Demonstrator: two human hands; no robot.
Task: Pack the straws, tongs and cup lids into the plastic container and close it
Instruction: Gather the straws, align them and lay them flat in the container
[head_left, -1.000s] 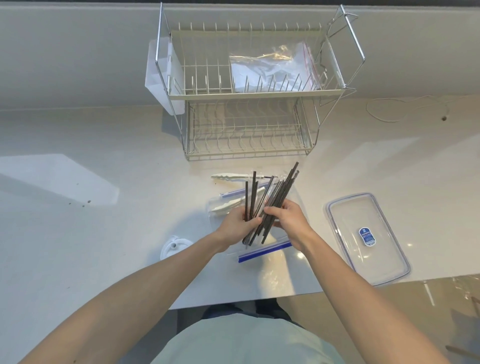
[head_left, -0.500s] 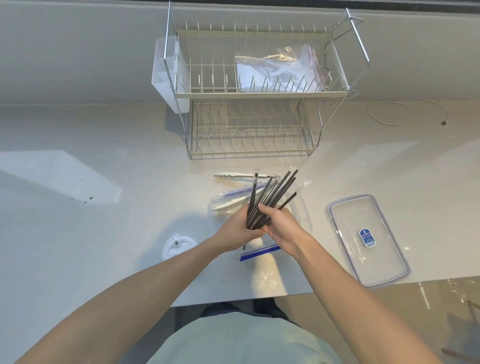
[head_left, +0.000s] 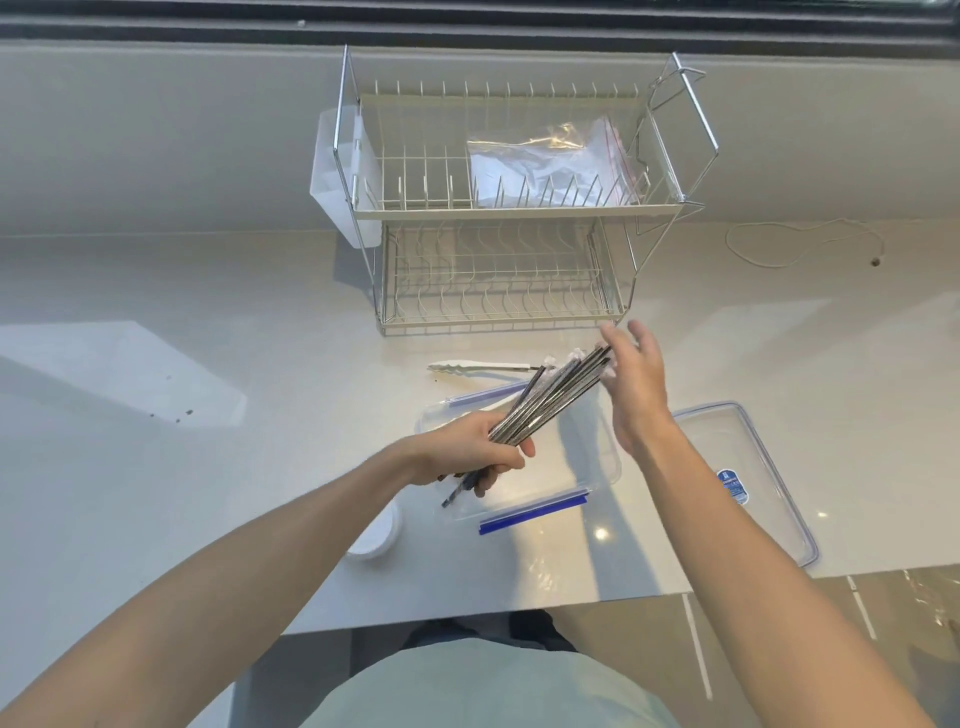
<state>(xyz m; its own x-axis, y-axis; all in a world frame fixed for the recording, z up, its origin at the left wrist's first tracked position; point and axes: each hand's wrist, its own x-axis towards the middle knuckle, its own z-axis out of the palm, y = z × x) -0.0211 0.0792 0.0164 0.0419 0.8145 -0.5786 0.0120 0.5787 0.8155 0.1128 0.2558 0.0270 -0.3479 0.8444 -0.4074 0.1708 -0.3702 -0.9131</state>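
Note:
My left hand (head_left: 467, 452) grips a bundle of dark straws (head_left: 550, 397) by its lower end, slanted up to the right over the clear plastic container (head_left: 592, 467) with blue clips. My right hand (head_left: 636, 389) is flat and spread, its palm against the straws' upper tips. White tongs (head_left: 478, 368) lie on the counter just behind the container. The container's clear lid (head_left: 748, 467) lies flat to the right. White cup lids (head_left: 376, 535) sit at the left, partly hidden by my left forearm.
A two-tier wire dish rack (head_left: 509, 218) stands at the back, with a clear plastic bag (head_left: 550, 161) on its top shelf. A thin cord (head_left: 800, 239) lies at the far right. The counter's front edge (head_left: 571, 603) runs just below the container.
My right hand has let go of the straws' middle and moved up to their tips, fingers spread. The bundle now lies tighter and more slanted in my left hand.

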